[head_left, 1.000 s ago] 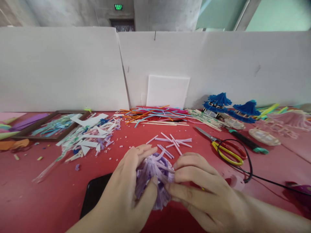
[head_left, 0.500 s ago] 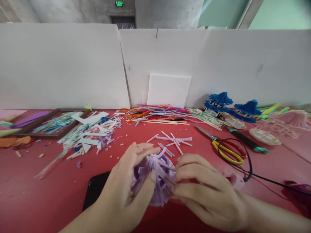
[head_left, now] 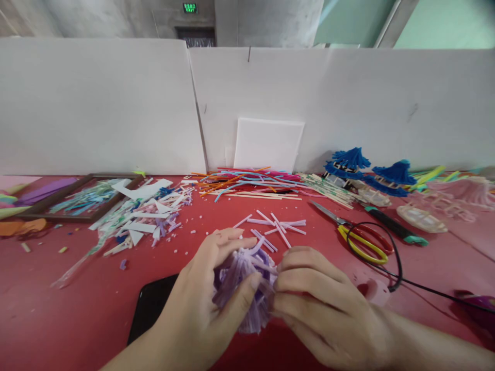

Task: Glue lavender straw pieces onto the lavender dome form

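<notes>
Lilac strip model (head_left: 240, 270) in both grips (head_left: 201, 296) (head_left: 328, 301)

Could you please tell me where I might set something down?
The red tabletop looks bare left of the black slab, nearer than the scrap pile; a smaller gap separates lilac strips and scissors. It's crowded around the coloured sticks.

The red table (head_left: 96, 309) is thickly littered; a brown frame (head_left: 58, 218) lies flat at the left, a heap of white and lilac scraps (head_left: 145, 226) beside it; along the back runs a tangle of coloured pipe cleaners (head_left: 251, 181), with short lilac lengths (head_left: 284, 224) crossed in front; scissors (head_left: 342, 222) rest rightward, near a black-and-teal tool handle (head_left: 394, 225); two blue-roofed models (head_left: 350, 159) stand farther back; a black phone-like slab (head_left: 149, 309) lies partly hidden.
</notes>
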Demonstrator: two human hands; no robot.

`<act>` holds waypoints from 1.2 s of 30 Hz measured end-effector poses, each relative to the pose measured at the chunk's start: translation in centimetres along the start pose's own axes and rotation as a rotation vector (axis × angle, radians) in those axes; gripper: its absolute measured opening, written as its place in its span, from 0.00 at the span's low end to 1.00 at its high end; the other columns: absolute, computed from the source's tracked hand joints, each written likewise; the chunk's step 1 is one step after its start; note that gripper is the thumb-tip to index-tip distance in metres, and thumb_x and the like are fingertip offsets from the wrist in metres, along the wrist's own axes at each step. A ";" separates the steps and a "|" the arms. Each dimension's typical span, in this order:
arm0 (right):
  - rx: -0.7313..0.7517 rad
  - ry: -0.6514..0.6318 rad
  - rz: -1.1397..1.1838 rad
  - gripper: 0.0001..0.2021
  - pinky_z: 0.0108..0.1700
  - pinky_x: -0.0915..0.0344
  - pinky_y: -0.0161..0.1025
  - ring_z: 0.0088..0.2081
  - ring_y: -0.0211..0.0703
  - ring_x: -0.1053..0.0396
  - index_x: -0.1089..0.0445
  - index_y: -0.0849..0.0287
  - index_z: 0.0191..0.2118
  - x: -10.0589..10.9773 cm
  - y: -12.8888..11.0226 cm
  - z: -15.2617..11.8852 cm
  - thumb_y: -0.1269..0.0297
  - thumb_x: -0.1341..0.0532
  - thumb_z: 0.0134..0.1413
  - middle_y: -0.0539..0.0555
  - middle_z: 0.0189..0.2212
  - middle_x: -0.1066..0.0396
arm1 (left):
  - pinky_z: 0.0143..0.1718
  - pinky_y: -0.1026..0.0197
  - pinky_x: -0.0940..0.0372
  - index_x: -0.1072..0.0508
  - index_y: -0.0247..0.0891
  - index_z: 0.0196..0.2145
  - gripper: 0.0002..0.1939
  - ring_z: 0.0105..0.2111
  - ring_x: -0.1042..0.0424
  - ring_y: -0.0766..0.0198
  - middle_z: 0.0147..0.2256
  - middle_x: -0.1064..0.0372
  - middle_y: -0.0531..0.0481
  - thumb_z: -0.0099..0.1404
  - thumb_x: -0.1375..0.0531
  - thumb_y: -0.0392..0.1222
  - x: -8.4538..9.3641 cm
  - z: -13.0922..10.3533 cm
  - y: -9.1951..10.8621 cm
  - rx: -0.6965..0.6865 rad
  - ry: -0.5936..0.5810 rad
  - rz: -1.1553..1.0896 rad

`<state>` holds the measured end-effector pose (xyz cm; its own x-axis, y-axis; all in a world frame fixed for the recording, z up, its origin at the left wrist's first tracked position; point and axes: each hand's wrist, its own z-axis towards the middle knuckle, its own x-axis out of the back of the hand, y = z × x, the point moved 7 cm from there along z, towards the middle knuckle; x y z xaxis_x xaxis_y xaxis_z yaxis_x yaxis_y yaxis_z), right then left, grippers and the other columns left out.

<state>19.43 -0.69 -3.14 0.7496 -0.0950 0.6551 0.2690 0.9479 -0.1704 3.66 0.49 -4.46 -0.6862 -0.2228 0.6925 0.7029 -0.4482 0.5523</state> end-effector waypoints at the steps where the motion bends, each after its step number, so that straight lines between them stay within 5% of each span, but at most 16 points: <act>1: 0.004 0.000 -0.004 0.10 0.47 0.28 0.39 0.42 0.42 0.31 0.25 0.64 0.36 0.0 0.0 0.0 0.80 0.42 0.54 0.55 0.33 0.26 | 0.55 0.48 0.30 0.31 0.48 0.53 0.16 0.57 0.31 0.51 0.52 0.28 0.47 0.68 0.42 0.46 0.0 0.1 0.0 -0.002 -0.002 0.003; 15: -0.014 -0.009 0.006 0.10 0.47 0.29 0.37 0.40 0.40 0.32 0.26 0.64 0.35 0.0 0.0 0.4 0.80 0.44 0.58 0.54 0.33 0.25 | 0.53 0.51 0.29 0.32 0.45 0.54 0.17 0.61 0.35 0.51 0.54 0.30 0.45 0.69 0.43 0.48 0.2 -0.2 -0.2 0.040 0.007 0.055; 36: 0.169 0.020 -0.030 0.12 0.52 0.31 0.40 0.41 0.41 0.29 0.25 0.66 0.36 0.2 -0.5 0.2 0.76 0.46 0.65 0.53 0.35 0.21 | 0.57 0.49 0.33 0.33 0.49 0.54 0.16 0.60 0.35 0.53 0.54 0.32 0.48 0.70 0.45 0.44 0.0 -0.3 -0.1 0.009 -0.023 0.046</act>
<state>19.35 -1.17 -2.74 0.7550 -0.1289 0.6430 0.1877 0.9820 -0.0235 3.52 0.22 -4.63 -0.6484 -0.2231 0.7279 0.7357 -0.4297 0.5236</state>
